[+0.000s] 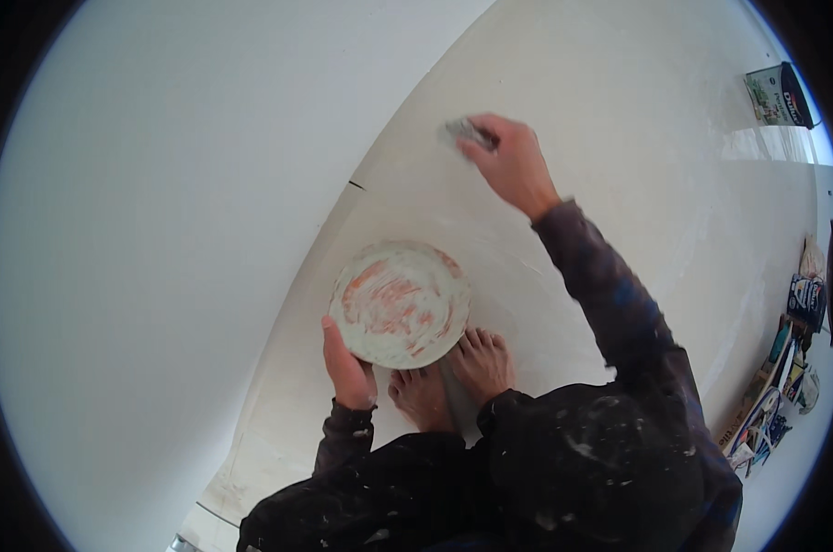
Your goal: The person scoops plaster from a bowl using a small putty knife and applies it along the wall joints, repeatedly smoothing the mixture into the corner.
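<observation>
My left hand [346, 368] grips the near left rim of a round plate [400, 299]. The plate is coated in a smeared whitish layer with reddish patches showing through, and it is held above my bare feet. Farther off to the right, my right hand [513, 161] is closed around a small greyish piece [470, 134] near the white wall. Motion blurs that piece, so its exact kind cannot be made out. My right arm is stretched forward, away from the plate.
A smooth white wall [177, 184] fills the left side and meets the pale floor [619, 120] along a slanting edge. A paint bucket [779, 96] stands at the far right. Below it are a dark blue container [806, 302] and a box of assorted tools [764, 419].
</observation>
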{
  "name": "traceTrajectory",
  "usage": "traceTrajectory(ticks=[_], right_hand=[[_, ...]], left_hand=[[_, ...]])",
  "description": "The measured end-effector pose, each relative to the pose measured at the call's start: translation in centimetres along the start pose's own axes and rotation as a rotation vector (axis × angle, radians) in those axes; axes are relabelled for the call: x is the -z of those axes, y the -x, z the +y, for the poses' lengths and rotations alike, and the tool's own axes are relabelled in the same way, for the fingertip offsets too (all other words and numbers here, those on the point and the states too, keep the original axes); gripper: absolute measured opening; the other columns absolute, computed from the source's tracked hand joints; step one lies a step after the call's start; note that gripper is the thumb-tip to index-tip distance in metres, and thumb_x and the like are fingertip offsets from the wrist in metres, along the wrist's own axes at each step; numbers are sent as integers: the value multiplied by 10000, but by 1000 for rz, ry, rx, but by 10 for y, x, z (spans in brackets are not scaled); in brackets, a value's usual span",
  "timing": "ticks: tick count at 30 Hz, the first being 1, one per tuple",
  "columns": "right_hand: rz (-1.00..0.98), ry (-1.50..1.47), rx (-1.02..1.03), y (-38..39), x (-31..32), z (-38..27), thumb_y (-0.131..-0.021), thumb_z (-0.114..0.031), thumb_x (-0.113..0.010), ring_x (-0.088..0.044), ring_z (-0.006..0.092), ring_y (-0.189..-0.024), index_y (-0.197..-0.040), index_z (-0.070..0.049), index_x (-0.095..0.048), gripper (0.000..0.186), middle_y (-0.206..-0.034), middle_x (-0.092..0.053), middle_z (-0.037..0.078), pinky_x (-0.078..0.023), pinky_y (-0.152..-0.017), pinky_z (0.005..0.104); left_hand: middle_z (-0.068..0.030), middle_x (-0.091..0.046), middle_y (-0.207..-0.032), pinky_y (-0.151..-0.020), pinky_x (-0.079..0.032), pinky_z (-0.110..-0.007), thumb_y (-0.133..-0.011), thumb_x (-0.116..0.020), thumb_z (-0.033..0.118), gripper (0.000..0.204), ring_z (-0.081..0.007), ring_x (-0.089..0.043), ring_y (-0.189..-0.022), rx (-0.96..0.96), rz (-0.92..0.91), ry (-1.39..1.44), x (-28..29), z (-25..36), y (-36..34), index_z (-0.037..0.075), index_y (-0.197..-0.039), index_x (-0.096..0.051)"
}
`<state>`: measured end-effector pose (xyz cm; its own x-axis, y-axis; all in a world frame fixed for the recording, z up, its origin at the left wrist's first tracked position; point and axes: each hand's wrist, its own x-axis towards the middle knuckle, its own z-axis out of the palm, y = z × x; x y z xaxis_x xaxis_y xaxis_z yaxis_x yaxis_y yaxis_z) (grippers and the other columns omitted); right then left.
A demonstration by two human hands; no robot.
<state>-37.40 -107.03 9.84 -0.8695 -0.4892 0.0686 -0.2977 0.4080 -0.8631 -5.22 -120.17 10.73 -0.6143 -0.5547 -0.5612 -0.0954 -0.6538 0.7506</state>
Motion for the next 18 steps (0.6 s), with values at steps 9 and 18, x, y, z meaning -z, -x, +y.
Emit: traceTrajectory(ticks=[9, 18], right_hand=[[71, 579, 604, -40, -84, 68, -770, -16, -597, -586, 321, -979, -926, -27, -645, 164, -965, -649, 133, -521, -879, 427], [189, 641, 497, -80, -34, 94, -816, 8, -572, -610, 354, -965, -1015, -29, -703, 242, -898, -689, 133, -513, -900, 454]], left_hand=[[-142, -496, -1537, -1167, -399, -407, -1123, -339, 498, 663, -261, -494, -1408, 59, 125, 47, 30, -11, 1, -11, -1547, -370], [-147, -488, -1543, -1178, -384, -416, -1119, -347, 494, 662, -266, -486, -1415, 30, 75, -19, 29, -11, -1, -9, -1548, -370]])
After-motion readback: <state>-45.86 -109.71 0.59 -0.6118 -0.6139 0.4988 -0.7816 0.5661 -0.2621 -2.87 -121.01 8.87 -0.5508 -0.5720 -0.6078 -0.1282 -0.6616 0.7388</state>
